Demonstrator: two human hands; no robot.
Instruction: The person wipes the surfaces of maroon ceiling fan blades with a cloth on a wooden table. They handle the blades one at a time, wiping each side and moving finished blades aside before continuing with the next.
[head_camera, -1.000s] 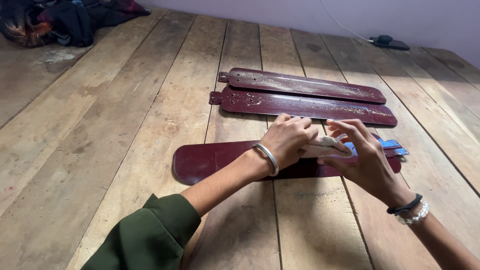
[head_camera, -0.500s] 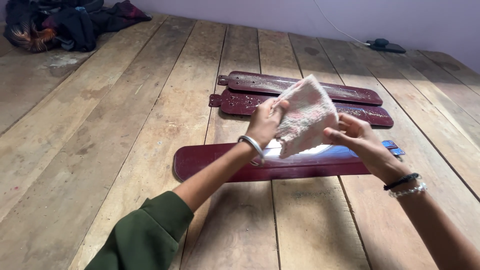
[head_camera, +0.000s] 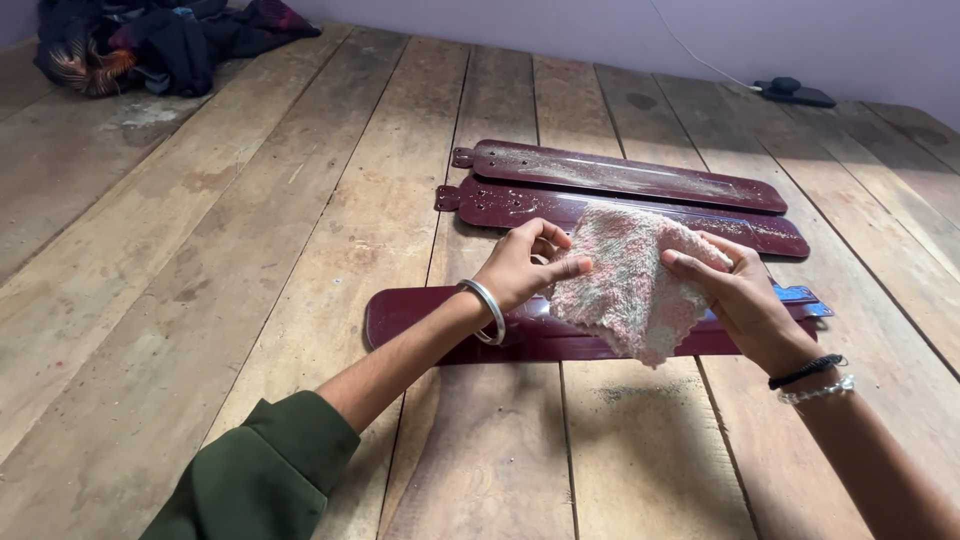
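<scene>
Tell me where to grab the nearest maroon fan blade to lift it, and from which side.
Probably the rounded bare end of the nearest fan blade, coming from the left. It lies flat on the wooden floor, and that end is clear, while the left hand, right hand and cloth cover its middle.

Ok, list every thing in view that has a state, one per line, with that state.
Cloth: spread open, held up between both hands, above the near blade.
Left hand: gripping the cloth's left edge.
Right hand: gripping the cloth's right edge.
Near fan blade: flat on the wooden floor, looks glossy.
Two far fan blades: flat, side by side, speckled with dust.
Clothes pile: heaped in the far corner.
</scene>
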